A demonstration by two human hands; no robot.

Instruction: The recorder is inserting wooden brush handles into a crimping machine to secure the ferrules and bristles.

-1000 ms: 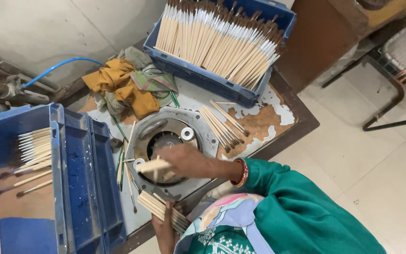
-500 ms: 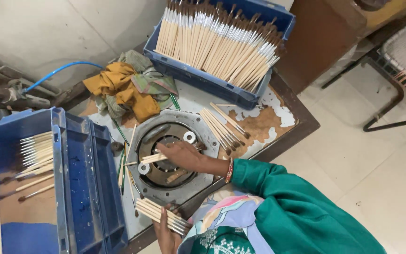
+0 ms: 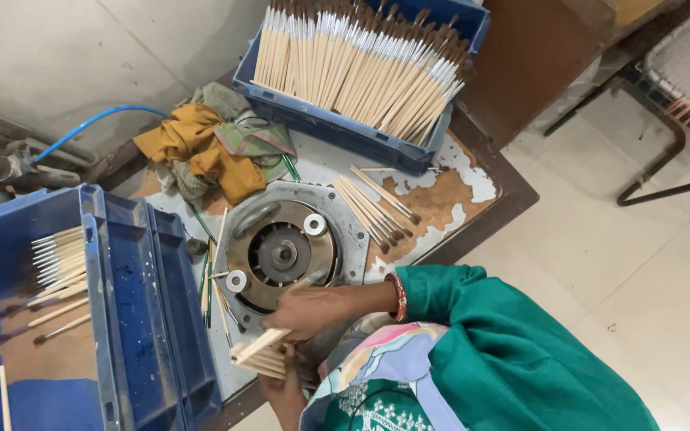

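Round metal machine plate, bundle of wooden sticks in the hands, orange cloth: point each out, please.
Round metal machine plate (image 3: 283,254), head view, on its centre hub.
Bundle of wooden sticks (image 3: 259,357), head view, on the stick ends left of the hands.
Orange cloth (image 3: 193,148), head view, on its crumpled middle.

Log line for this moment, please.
left hand: holds brush sticks | right hand: on sticks | round machine: unloaded
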